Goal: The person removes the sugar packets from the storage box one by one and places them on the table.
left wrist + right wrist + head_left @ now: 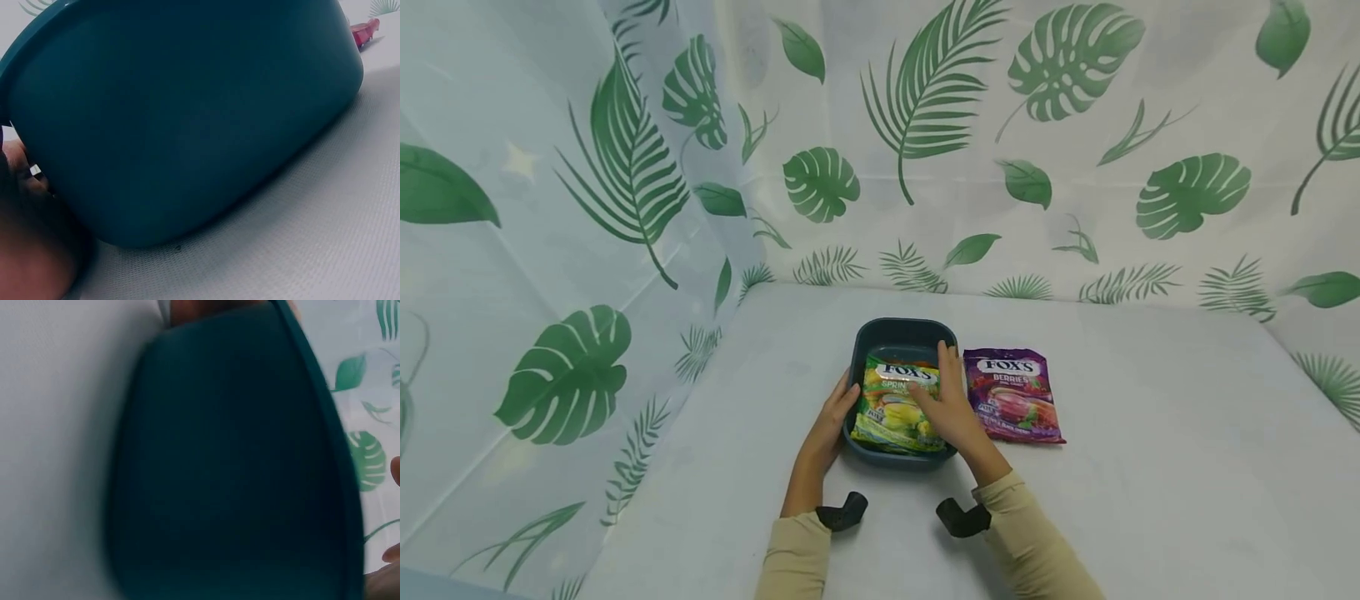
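Observation:
A dark teal tub (898, 459) holds a green and yellow FOX'S candy bag (895, 408), lying label up. My left hand (826, 427) grips the tub's left side, the thumb at the rim; in the left wrist view the hand (28, 244) is partly visible beside the tub's outer wall (187, 125). My right hand (953, 410) lies over the right rim with fingers extended, its thumb over the bag. The right wrist view shows the tub's outer wall (231, 456), with only parts of hands at the edges. Whether the right fingers press the bag is unclear.
A purple FOX'S Berries bag (1011, 400) lies flat just right of the tub on the white table surface (1150, 467). Behind and to the left hangs a white cloth with green leaf prints (955, 225). Black wrist mounts (842, 512) stick inward from both wrists.

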`<action>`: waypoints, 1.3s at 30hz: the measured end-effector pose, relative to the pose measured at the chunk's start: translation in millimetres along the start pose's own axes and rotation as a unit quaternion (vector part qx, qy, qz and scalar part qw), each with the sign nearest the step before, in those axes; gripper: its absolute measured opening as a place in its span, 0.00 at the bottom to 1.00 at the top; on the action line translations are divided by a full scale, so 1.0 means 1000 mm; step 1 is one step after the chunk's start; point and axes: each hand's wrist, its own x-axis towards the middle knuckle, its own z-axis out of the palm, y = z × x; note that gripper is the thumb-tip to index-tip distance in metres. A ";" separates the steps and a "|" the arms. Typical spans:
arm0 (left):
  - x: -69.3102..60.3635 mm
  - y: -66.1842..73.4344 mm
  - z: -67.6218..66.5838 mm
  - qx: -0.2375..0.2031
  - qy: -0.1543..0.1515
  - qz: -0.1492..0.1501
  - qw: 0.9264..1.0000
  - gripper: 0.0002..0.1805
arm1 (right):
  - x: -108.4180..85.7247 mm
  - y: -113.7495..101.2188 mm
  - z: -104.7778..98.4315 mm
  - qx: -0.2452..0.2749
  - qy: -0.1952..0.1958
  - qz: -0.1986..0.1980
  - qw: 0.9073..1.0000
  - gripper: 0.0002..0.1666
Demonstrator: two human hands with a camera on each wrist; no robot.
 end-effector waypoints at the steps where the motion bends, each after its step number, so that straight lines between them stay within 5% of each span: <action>1: 0.000 0.000 0.000 -0.001 -0.003 0.001 1.000 0.33 | 0.001 0.001 0.002 0.006 0.002 0.003 1.000 0.49; 15: 0.002 0.000 0.002 0.004 -0.001 -0.003 1.000 0.33 | 0.005 0.008 0.011 0.061 0.000 0.096 0.994 0.51; 21: 0.002 0.001 0.001 0.004 0.004 -0.011 1.000 0.34 | 0.008 0.009 0.005 0.165 -0.005 0.142 0.976 0.51; 32: 0.002 0.001 -0.001 0.013 0.007 0.000 1.000 0.33 | 0.008 0.012 -0.004 0.319 -0.062 0.118 0.938 0.49; 39: 0.000 0.001 -0.001 0.015 0.004 -0.001 1.000 0.35 | 0.008 0.016 -0.001 0.282 -0.098 0.107 0.948 0.50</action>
